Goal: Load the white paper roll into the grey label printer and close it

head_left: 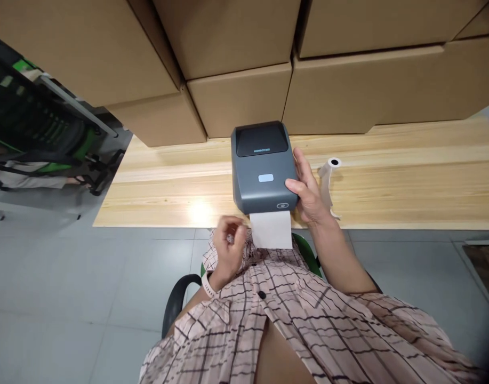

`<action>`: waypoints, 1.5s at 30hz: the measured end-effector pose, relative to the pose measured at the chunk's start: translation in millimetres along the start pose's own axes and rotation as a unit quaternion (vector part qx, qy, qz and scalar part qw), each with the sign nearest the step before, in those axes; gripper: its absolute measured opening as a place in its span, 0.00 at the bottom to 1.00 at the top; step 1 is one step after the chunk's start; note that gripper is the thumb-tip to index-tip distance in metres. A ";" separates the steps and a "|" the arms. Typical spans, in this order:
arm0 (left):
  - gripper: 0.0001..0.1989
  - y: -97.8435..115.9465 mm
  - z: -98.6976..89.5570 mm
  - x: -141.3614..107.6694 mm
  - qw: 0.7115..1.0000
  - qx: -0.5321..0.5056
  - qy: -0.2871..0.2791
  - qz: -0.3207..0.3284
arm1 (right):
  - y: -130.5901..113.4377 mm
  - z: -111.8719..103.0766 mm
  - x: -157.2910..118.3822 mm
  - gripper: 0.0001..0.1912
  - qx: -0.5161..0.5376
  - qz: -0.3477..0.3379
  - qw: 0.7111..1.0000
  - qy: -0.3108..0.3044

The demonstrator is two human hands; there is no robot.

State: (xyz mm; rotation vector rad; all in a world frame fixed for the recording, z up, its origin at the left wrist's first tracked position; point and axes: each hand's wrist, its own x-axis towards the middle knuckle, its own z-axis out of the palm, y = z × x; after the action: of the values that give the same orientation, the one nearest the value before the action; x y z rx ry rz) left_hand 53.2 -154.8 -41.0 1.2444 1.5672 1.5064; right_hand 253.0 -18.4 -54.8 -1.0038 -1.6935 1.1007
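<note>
A dark grey label printer point(264, 176) sits at the front edge of the wooden table, with a pale blue button on its lid. From its front slot a white paper strip point(271, 230) hangs over the edge. My right hand point(308, 192) grips the printer's right side, thumb on top and fingers along the side. Just left of the strip is my left hand point(230, 240), its fingers curled and closed, with nothing visible in them. To the right of my right hand stands a small white paper roll point(330, 169), its loose end trailing toward the table edge.
Large cardboard boxes point(240, 98) are stacked along the back of the wooden table point(168, 181). A black and green office chair point(32, 112) stands at the left, with part of another person there. A chair armrest point(178, 298) shows beside my left arm.
</note>
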 end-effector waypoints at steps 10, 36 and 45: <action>0.31 18.0 4.5 0.7 0.909 -0.164 -0.286 -0.254 | -4.7 -5.7 4.0 0.41 -0.057 -0.096 0.992 0.051; 0.34 -22.9 -7.9 37.7 0.983 0.060 -0.099 0.145 | -13.3 3.8 -56.0 0.34 -0.023 -0.045 0.995 0.083; 0.34 -26.5 -5.7 39.7 0.984 0.050 -0.081 0.152 | -26.3 -6.2 -55.1 0.34 -0.055 -0.070 0.994 0.062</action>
State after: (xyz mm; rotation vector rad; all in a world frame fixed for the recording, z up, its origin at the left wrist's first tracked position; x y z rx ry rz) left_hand 28.4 -118.0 -59.3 1.6829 1.4089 1.4784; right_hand 271.5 -75.2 -41.0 -0.9855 -1.7101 0.8452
